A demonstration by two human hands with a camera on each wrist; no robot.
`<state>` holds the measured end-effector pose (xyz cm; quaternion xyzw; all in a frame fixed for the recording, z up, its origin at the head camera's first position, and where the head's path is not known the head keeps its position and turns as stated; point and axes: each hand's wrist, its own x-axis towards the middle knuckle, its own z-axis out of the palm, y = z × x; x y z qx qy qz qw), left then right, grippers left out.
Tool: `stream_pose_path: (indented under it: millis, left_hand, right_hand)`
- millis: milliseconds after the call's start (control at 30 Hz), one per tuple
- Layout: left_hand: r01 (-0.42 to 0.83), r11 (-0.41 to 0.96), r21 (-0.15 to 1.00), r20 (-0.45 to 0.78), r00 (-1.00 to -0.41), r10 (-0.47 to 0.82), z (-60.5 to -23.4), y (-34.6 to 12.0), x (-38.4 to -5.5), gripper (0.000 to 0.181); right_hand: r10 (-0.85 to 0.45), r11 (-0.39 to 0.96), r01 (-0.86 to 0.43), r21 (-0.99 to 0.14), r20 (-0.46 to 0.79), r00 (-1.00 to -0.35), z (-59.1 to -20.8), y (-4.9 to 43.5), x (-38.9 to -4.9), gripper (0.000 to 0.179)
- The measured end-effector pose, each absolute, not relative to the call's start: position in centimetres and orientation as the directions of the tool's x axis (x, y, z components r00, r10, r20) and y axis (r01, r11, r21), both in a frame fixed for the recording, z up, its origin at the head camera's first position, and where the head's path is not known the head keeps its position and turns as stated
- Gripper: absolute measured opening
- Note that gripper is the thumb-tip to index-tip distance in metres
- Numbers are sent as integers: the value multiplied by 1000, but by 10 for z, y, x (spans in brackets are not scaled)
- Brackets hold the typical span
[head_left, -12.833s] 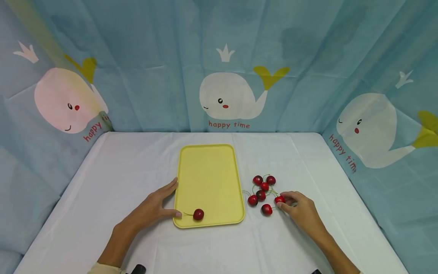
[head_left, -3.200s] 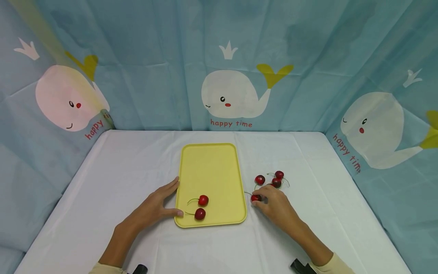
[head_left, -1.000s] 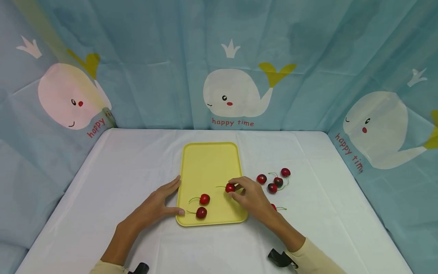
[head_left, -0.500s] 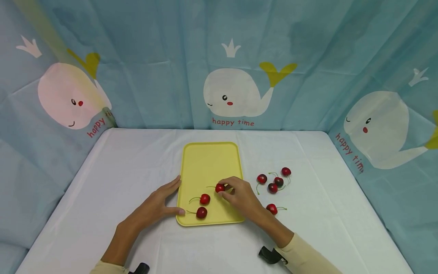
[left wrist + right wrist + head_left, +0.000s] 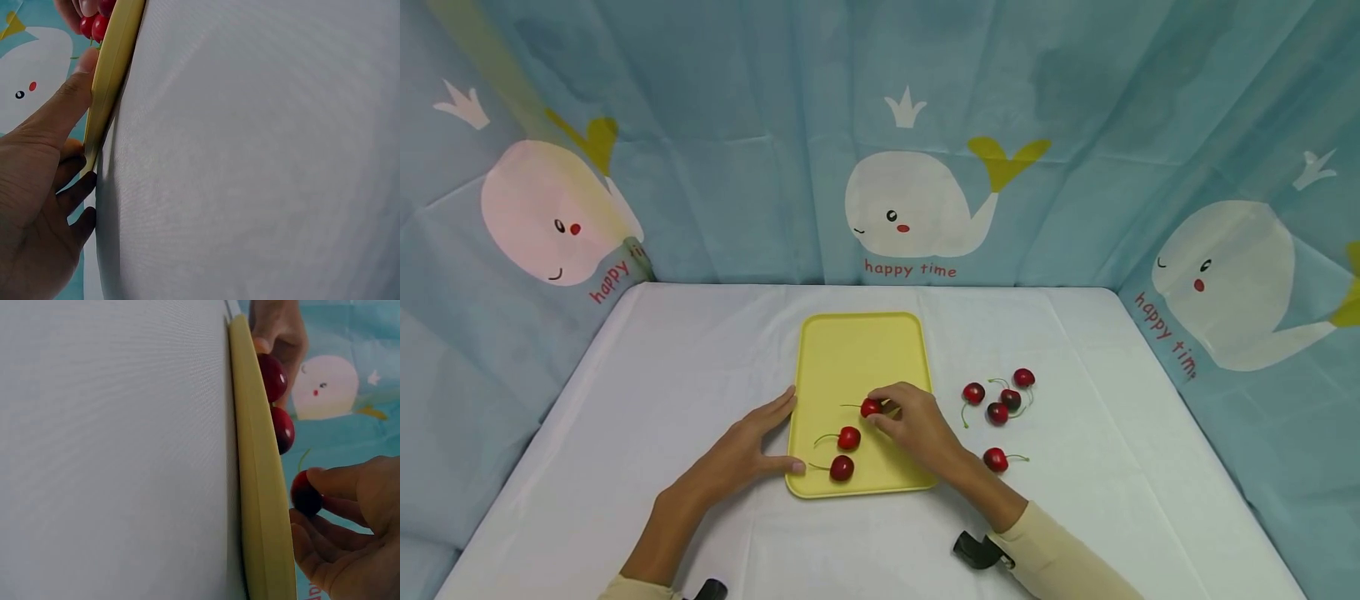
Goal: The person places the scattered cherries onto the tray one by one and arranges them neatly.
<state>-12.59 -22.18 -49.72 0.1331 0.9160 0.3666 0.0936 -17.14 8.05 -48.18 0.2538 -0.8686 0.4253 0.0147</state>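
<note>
A yellow tray (image 5: pixel 868 358) lies on the white-covered table. My right hand (image 5: pixel 917 425) pinches a red cherry (image 5: pixel 870 407) between thumb and fingertips over the tray, its green stem pointing left. In the right wrist view this cherry (image 5: pixel 306 494) appears just off the tray's rim (image 5: pixel 265 487). Two more cherries rest on the tray below it, a bright red one (image 5: pixel 848 438) and a darker one (image 5: pixel 842 468). My left hand (image 5: pixel 737 450) touches the tray's left edge, thumb and fingers spread apart. In the left wrist view the left thumb (image 5: pixel 78 81) lies against the rim.
Right of the tray, several cherries (image 5: pixel 997 413) with stems lie loosely grouped on the cloth. A single cherry (image 5: pixel 996 459) lies nearer the front, close to my right forearm. A blue whale-print curtain (image 5: pixel 737 208) surrounds the table's back and sides.
The right hand took a cherry from the group and carried it left over the tray, shifting slightly farther left lately. A second cherry came onto the tray earlier. The left hand stayed at the edge.
</note>
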Motion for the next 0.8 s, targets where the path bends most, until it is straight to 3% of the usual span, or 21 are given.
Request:
stream_pose_path:
  millis: [800]
  left_hand:
    - [177,692,700,-76,-945,319,-496,-221,-125,118]
  right_hand:
    - [-462,522,-433,-735,183,-868,-486,53,-181,26]
